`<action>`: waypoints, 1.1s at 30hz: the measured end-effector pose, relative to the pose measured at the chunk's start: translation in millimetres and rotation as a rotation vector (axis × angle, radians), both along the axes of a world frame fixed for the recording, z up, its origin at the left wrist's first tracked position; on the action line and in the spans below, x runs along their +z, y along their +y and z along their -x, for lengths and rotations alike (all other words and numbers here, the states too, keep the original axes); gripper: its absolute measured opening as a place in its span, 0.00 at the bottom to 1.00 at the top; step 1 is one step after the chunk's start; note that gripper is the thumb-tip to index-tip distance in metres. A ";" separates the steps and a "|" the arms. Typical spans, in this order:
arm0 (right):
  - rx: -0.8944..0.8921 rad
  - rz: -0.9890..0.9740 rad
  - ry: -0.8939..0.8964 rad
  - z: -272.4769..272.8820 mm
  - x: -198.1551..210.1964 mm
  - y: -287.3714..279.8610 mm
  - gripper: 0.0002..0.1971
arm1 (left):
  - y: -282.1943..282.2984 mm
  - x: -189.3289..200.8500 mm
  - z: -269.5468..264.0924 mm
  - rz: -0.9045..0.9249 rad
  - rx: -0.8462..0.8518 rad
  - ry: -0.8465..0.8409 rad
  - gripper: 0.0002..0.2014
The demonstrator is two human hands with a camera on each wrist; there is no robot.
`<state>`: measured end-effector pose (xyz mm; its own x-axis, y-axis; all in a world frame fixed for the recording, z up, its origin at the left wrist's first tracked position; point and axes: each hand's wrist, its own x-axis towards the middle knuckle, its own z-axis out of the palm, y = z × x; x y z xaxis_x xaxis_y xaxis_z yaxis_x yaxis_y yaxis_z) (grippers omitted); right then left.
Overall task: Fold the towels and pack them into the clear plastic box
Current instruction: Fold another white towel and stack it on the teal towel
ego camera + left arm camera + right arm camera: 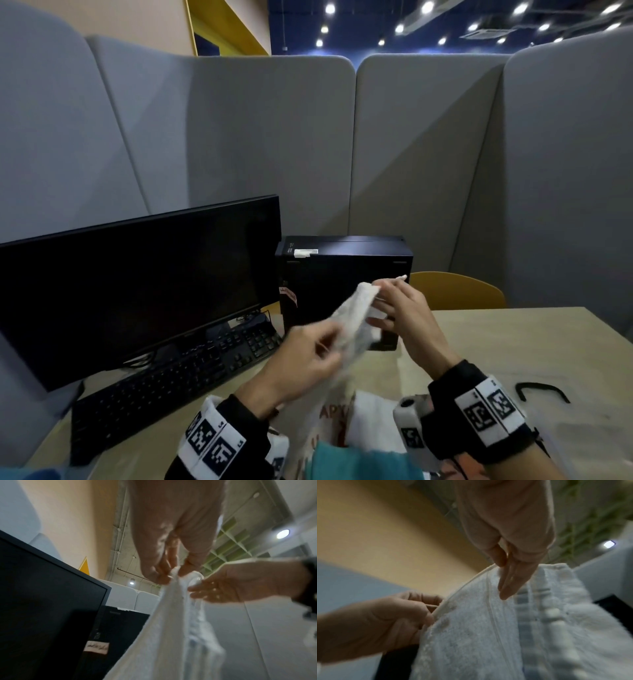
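From my head I see the monitor, keyboard and black computer case crowding the table's left and back, with bare tabletop to my right; the wrist views show only cloth and fingers. I hold the white towel up above the table in front of the case. My left hand pinches its hem, while my right hand pinches the top edge, other fingers straight.

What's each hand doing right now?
Left hand: pinching the white towel at its hemmed edge.
Right hand: thumb and fingers gripping the same towel's top edge.
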<state>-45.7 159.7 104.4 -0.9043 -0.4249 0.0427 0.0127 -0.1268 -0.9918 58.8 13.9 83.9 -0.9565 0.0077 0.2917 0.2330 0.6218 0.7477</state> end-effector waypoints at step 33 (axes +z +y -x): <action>0.022 -0.018 0.403 41.7 92.6 61.8 0.20 | -31.0 92.2 18.6 -0.836 0.197 0.251 0.06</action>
<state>-87.4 221.5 197.1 -0.8072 -0.4481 0.3842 -0.3752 -0.1131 -0.9200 40.1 -17.1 176.1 -0.8256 -0.4583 0.3292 0.3970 -0.0572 0.9160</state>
